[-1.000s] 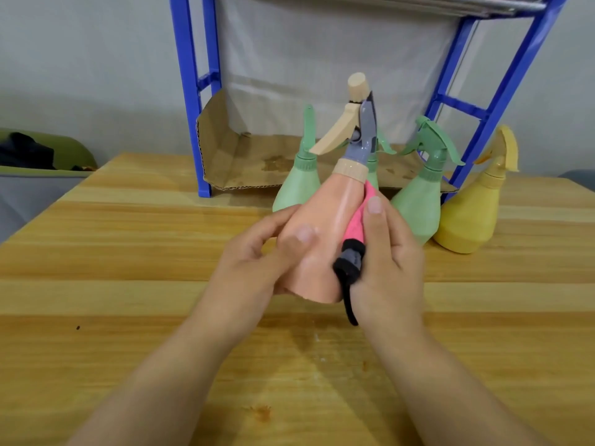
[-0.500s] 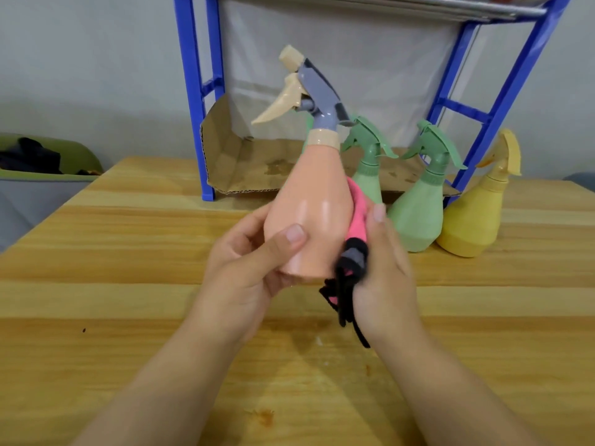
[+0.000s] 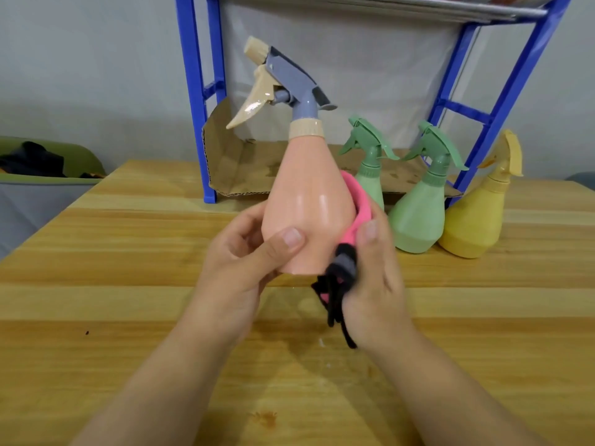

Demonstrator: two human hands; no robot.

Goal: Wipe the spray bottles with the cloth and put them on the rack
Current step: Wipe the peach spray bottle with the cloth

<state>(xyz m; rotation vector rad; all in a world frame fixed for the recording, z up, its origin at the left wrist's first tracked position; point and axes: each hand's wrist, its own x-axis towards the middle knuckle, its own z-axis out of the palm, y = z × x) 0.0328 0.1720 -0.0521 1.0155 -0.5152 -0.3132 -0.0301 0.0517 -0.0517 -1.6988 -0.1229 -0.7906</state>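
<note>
Your left hand (image 3: 238, 252) grips the peach bottle (image 3: 306, 217) low on its body, thumb across the front and fingers curled behind, holding it upright above the table (image 3: 96, 284) with its base clear of the wood. The bottle's grey head and beige trigger (image 3: 254, 104) point to the left. Your right hand (image 3: 376, 278) is closed around the cloth (image 3: 351, 226), pressing its pink part against the bottle's right side; the thumb lies on the pink fabric, and the dark end of the cloth bunches at the bottle's base and hangs down beside your palm. Behind the peach bottle, on the table, stand three more: a small green bottle (image 3: 370, 175) partly hidden by the peach one and the cloth, a larger green bottle (image 3: 421, 210) just to its right, and a yellow bottle (image 3: 476, 220) touching or nearly touching that one, furthest right. All three are upright with their triggers facing left. The blue rack (image 3: 196, 91) stands at the back of the table, with a sheet of cardboard (image 3: 235, 169) lying on its bottom level; no bottle can be seen on that level. A green bin (image 3: 48, 165) with dark fabric in it sits off the table to the left.
</note>
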